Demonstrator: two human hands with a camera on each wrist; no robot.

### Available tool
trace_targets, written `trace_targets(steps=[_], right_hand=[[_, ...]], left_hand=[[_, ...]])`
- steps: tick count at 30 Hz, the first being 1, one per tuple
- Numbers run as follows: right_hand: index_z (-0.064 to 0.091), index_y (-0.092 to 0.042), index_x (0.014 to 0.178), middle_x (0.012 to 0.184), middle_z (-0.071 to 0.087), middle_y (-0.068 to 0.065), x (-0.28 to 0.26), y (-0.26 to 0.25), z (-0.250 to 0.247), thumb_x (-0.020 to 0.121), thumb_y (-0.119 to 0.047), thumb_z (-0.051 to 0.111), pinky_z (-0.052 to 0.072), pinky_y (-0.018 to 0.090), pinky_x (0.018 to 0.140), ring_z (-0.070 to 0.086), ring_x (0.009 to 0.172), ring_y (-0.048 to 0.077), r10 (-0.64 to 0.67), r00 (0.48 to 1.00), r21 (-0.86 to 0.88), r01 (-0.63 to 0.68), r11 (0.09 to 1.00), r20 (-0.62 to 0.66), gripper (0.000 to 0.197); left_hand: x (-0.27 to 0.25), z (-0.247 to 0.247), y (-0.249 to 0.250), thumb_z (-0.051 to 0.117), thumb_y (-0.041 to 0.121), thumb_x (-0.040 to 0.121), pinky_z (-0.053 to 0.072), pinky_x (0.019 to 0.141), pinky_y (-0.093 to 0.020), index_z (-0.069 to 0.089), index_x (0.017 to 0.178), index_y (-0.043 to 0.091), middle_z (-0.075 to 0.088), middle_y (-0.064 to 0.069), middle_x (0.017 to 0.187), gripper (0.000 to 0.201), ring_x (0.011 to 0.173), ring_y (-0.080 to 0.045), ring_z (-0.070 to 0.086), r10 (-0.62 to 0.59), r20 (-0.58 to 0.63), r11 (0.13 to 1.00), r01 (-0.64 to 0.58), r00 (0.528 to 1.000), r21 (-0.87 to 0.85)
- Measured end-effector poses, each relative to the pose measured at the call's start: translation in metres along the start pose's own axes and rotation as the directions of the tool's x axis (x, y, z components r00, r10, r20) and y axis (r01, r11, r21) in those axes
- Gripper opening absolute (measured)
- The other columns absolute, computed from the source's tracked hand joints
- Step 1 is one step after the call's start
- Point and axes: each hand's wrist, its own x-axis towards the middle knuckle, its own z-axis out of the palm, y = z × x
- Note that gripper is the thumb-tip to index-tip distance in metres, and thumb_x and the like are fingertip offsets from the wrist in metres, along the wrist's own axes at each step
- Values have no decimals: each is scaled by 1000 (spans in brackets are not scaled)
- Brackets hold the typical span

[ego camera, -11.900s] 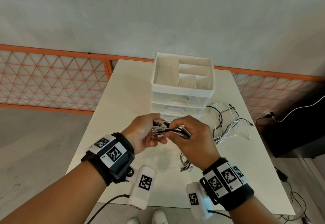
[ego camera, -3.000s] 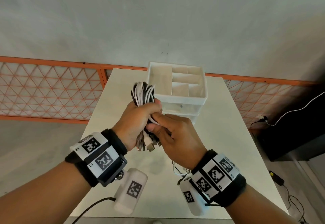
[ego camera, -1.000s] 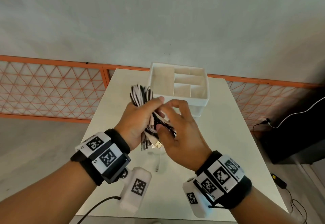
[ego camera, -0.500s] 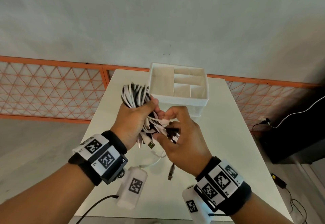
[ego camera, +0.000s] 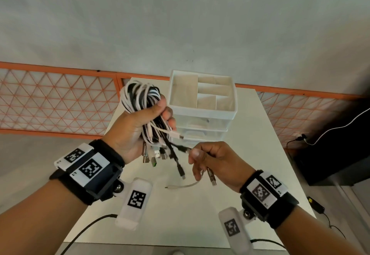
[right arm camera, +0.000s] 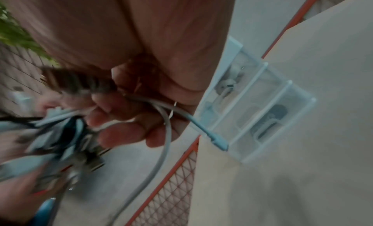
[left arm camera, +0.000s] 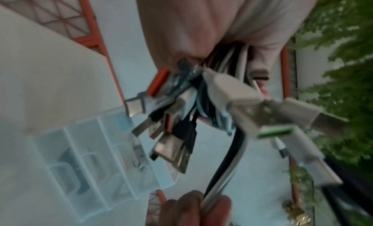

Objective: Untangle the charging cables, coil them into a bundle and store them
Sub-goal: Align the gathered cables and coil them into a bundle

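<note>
Left hand (ego camera: 138, 126): clenched around the coiled bundle of charging cables (ego camera: 140, 98), held in the air at frame centre, above the white table (ego camera: 260, 154). The black and white loops rise above the fist; the plug ends (ego camera: 154, 154) hang below it in a cluster. In the left wrist view the same cluster of USB plugs (left arm camera: 181, 120) fills the middle of the frame; one connector has a green insert (left arm camera: 275, 131) and one an orange insert (left arm camera: 158, 81). That view is blurred, so the finer plug types cannot be told.

Right hand (ego camera: 218, 160): lower right of centre, fingers curled, pinching loose cable ends that lead off the bundle. A black strand (ego camera: 181, 147) runs from the bundle to the thumb and forefinger. A white cable end (ego camera: 186, 184) and a metal-shelled plug (ego camera: 211, 176) hang below the fingers, above the table surface. The right wrist view shows the fingers (right arm camera: 121, 117) closed on a white cable (right arm camera: 161, 133) with a pale connector (right arm camera: 216, 138) projecting past the hand.

Storage unit: a white drawer organizer (ego camera: 202, 110) stands on the far part of the table, just behind and to the right of the bundle. Its top tray is divided into open compartments. The translucent drawers below hold items; what they are cannot be told.

Background: an orange lattice railing (ego camera: 60, 104) runs across the frame behind the table.
</note>
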Motion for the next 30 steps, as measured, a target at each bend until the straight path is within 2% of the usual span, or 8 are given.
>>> trace_targets(steps=[4,7,13,17,19,23,26,30], right_hand=[[74,-10,83,61,62,4,10,-5,-16,92,-19,71,43,25,58,54,57,18,72,993,-98,-81,992,-94,13],[76,-7,86,66,69,1,18,-21,-20,92,0,66,46,23,57,54,54,13,24,977,-119,-50,992,-211,13],[73,-22,82,72,74,-7,25,-41,-4,89,-17,67,47,17,61,61,59,-4,-84,924,-338,-50,940,-372,11],[69,-22,86,73,75,-3,20,-45,3,91,-14,61,61,28,61,71,68,6,-170,897,-423,-21,906,-408,13],[68,-19,90,75,75,1,16,-46,6,92,-9,58,62,32,60,73,67,9,-176,905,-416,-1,909,-387,14],[67,-20,96,79,74,-7,14,-46,7,91,-5,58,52,16,60,66,63,0,-203,918,-375,66,925,-340,18],[67,-18,104,74,71,-9,14,-47,7,94,-10,62,54,22,64,62,58,2,-230,931,-355,121,927,-283,14],[65,-18,119,74,72,-6,13,-45,-4,99,-17,61,52,25,62,58,52,12,-192,933,-266,110,958,-305,20]], left_hand=[[-7,7,-7,67,11,89,58,68,-34,63,94,12,71,-14,91,7,72,-23,68,-96,18,908,80,995,410],[-7,9,-21,70,15,89,58,85,-44,63,112,14,71,-17,110,25,90,-29,70,-171,40,752,104,985,651],[6,16,-33,71,14,84,53,86,-54,69,104,14,72,-15,101,20,79,-25,66,-179,-47,647,153,983,747],[7,15,-33,74,24,83,49,100,-52,67,107,16,73,-10,102,27,103,-28,67,-226,-25,646,169,974,745],[7,14,-37,73,19,87,52,96,-50,68,101,13,75,-10,93,17,96,-28,69,-198,-35,676,162,980,719],[3,19,-50,72,8,85,53,78,-40,71,89,14,73,-10,84,8,81,-23,69,-15,-100,782,75,995,619],[1,22,-55,62,-7,88,56,72,-39,71,90,7,73,-19,85,17,81,-28,70,49,-131,829,33,990,558],[7,16,-48,61,-4,88,55,69,-41,70,84,-1,72,-22,78,11,71,-31,67,95,-283,841,75,955,535]])
